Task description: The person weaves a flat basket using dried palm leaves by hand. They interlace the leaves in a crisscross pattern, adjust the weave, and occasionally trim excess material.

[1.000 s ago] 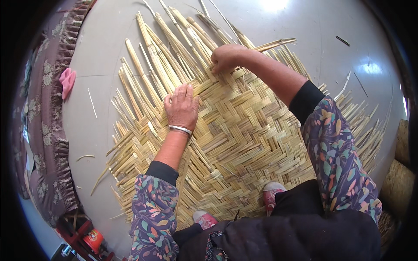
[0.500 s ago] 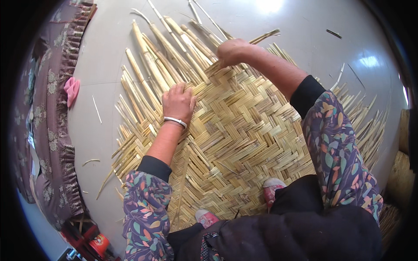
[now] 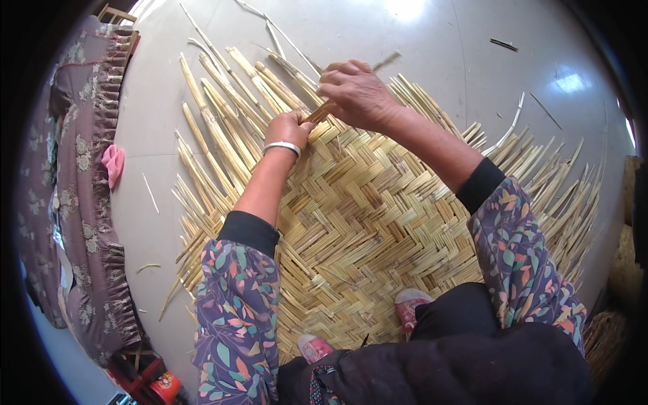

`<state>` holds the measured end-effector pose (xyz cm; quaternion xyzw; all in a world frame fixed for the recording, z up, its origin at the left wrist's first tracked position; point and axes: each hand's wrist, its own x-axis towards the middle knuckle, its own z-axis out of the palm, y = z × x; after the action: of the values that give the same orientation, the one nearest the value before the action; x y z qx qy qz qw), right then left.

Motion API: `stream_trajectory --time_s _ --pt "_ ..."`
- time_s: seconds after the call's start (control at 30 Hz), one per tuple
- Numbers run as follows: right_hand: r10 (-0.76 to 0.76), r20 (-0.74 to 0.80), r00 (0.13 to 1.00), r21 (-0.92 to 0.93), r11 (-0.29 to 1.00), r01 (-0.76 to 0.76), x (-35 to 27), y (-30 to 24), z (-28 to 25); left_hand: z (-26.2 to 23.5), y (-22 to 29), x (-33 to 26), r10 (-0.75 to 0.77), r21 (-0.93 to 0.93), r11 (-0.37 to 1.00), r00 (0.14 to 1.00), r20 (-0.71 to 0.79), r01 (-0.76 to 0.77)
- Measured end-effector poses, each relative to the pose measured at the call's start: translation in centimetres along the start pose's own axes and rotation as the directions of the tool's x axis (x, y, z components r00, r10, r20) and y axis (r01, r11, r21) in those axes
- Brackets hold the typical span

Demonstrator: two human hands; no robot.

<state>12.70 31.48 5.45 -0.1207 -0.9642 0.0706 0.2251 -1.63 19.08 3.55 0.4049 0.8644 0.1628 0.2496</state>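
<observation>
A woven reed mat (image 3: 364, 209) in pale yellow and tan, with a zigzag pattern, lies on the floor under me, and my shoes stand on its near part. At its far edge my left hand (image 3: 288, 132), with a white band on the wrist, is closed around the lower part of a flat reed strip (image 3: 318, 113). My right hand (image 3: 356, 94) grips the same strip just to the right and above the mat. The strip's free end sticks out past the right hand, up and to the right. Loose, unwoven reed ends (image 3: 223, 138) fan out left of my left hand.
More loose reed ends (image 3: 540, 175) spread at the right edge. Scattered reed bits (image 3: 503, 44) lie on the grey tiled floor (image 3: 432, 47). At the left hangs a ruffled, flowered cover (image 3: 88, 202) with a pink cloth (image 3: 113, 166) beside it. A red object (image 3: 165, 386) stands lower left.
My left hand has lifted off the reeds and moved up and right to pinch the strip. My right hand has turned and now shows its back, beside the left.
</observation>
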Motion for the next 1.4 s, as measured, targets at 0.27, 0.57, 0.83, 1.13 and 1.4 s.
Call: stream_trajectory --time_s 0.27,0.57,0.83,1.13,1.4 --pt "0.545 0.284 0.789 0.420 0.669 -0.613 3.4 2.9 5.9 0.7 -0.2 -0.9 -0.143 -0.070 0.989 0.940 -0.309 0.128" --pt "0.337 0.648 0.683 0.672 0.169 -0.721 9.2 3.9 8.7 0.2 -0.9 -0.7 -0.325 -0.544 0.821 0.925 -0.197 0.172" --pt "0.315 0.695 0.647 0.684 -0.010 -0.730 9.4 1.6 9.7 -0.4 -1.1 -0.5 -0.382 -0.593 0.769 0.915 -0.127 0.238" --pt "0.336 0.567 0.752 0.783 0.064 -0.619 8.6 0.0 7.6 0.9 -1.8 0.5 -0.261 -0.322 0.925 0.953 -0.153 0.202" --pt "0.278 0.543 0.792 0.758 0.244 -0.605 8.6 -0.5 6.2 1.2 -4.3 2.2 -0.113 -0.336 0.931 0.988 0.108 0.143"
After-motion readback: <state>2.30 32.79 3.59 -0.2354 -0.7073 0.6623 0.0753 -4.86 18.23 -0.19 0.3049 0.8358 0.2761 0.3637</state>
